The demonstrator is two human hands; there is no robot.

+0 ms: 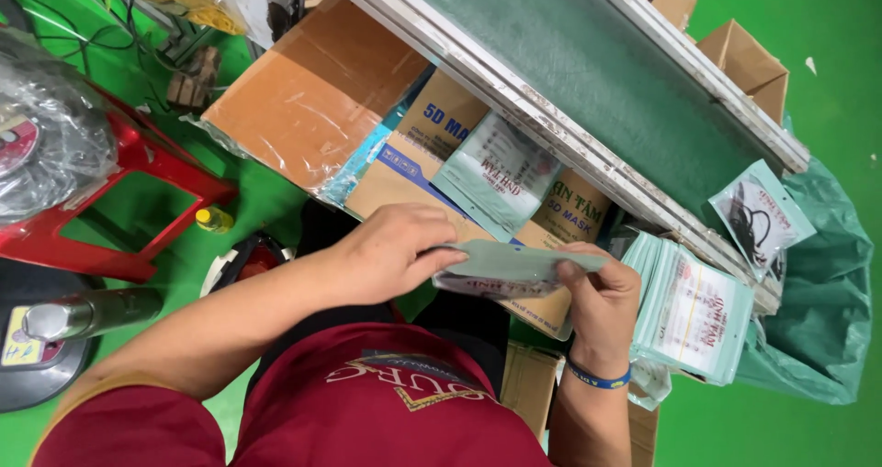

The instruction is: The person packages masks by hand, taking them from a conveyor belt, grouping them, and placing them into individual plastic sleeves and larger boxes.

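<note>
Head view shows my left hand (390, 251) and right hand (597, 297), fingers pinched shut on one pale green mask packet (519, 267) above my lap. I judge it half done: a stack of packets (691, 309) sits just right, one packet (496, 175) lies on the cardboard boxes (395, 168), another (761, 214) by the green belt (588, 63).

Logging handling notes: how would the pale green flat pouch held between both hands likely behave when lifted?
The pouch probably flexes: it looks thin and film-like. Likely light, since fingertips of the left hand and right hand carry it. Its glossy face may be slippery.
</note>
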